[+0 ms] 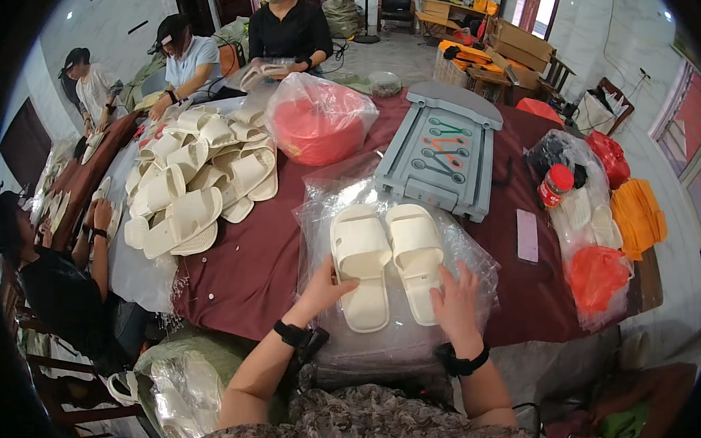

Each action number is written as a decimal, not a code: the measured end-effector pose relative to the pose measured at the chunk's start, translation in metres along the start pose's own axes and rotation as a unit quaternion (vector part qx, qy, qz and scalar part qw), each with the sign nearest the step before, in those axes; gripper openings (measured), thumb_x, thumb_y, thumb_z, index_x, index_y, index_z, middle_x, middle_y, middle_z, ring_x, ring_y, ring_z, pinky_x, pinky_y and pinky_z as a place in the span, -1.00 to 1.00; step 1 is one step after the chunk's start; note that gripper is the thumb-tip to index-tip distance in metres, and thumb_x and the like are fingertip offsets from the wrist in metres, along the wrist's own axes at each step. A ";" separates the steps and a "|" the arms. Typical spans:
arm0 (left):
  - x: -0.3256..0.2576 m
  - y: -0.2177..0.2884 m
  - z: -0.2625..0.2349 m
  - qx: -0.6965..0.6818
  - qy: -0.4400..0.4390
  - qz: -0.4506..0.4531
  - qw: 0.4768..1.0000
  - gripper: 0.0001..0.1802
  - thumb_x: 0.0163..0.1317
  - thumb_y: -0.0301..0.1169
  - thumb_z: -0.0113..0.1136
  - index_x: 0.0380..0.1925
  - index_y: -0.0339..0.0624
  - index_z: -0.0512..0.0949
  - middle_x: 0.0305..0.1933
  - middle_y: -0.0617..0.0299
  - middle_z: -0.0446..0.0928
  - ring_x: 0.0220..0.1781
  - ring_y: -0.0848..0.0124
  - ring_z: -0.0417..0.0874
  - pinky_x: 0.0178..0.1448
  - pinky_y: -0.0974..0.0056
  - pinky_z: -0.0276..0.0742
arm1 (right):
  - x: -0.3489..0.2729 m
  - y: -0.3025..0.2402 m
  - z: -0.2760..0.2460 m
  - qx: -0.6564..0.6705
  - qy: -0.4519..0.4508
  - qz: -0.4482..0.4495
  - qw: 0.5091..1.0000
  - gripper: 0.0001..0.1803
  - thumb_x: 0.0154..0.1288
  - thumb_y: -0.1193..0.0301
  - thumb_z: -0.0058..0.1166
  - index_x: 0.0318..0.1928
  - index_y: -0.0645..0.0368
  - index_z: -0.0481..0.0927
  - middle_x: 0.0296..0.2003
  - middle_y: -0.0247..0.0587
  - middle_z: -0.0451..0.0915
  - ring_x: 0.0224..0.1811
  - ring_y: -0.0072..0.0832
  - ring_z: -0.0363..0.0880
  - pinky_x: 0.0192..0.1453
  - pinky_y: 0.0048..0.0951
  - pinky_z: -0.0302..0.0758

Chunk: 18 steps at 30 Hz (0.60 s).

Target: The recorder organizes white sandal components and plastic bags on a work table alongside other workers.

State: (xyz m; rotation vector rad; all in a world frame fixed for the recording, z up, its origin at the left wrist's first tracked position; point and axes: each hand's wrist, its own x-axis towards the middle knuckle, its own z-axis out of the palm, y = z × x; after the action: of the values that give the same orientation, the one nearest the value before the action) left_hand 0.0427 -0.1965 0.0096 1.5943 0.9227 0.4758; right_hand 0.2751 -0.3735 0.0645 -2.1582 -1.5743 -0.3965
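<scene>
A pair of cream slide slippers lies side by side on a stack of clear plastic bags (475, 265) in front of me. My left hand (325, 289) is at the outer edge of the left slipper (364, 299), thumb reaching onto its sole and index finger apart from the thumb. At the outer side of the right slipper (416, 258), my right hand (459, 302) has its fingers spread, with the tips touching or very near the edge. Both slippers point away from me, straps at the far end. Neither hand visibly lifts anything.
Loose slippers form a heap (202, 171) at left. Beyond the bags are a red basin in plastic (319, 130) and a grey folding step stool (441, 156). A phone (527, 235), red-lidded jar (556, 182) and orange bags (637, 218) lie right. Several people work at left and far side.
</scene>
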 end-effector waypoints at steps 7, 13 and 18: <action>-0.022 0.038 0.006 0.119 0.018 0.022 0.992 0.02 0.10 -0.20 0.41 0.37 -0.46 0.02 -0.08 -0.23 0.53 -0.19 0.12 0.64 -0.15 0.19 0.54 | 0.038 -0.032 0.018 0.174 -0.121 0.034 0.977 -0.58 0.28 0.15 0.15 -0.04 0.24 0.56 -0.12 0.15 0.55 -0.09 0.03 0.55 -0.02 -0.09 0.49; -0.051 0.042 0.019 0.307 0.030 0.091 0.947 0.05 0.00 -0.13 0.49 0.31 -0.53 0.11 0.24 -0.32 0.27 0.11 0.01 0.55 0.07 0.12 0.54 | 0.061 -0.039 0.074 0.109 -0.145 0.023 0.983 -0.53 0.25 0.04 0.13 -0.35 0.29 0.67 -0.40 0.07 0.64 -0.35 0.01 0.61 -0.18 -0.10 0.53; -0.079 0.047 0.008 0.404 0.015 0.229 0.886 0.12 -0.02 -0.03 0.47 0.35 -0.49 0.08 0.45 -0.29 0.03 0.47 -0.08 0.15 0.41 0.04 0.25 | 0.063 -0.026 0.066 0.173 -0.099 0.082 0.976 -0.52 0.27 0.10 0.10 -0.45 0.35 0.64 -0.53 0.12 0.59 -0.50 0.00 0.58 -0.35 -0.12 0.49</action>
State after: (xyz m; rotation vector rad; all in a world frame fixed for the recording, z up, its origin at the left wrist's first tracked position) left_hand 0.0151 -0.2630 0.0668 2.6083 0.8024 0.4613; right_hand 0.2680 -0.2818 0.0422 -2.0782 -1.4240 0.1418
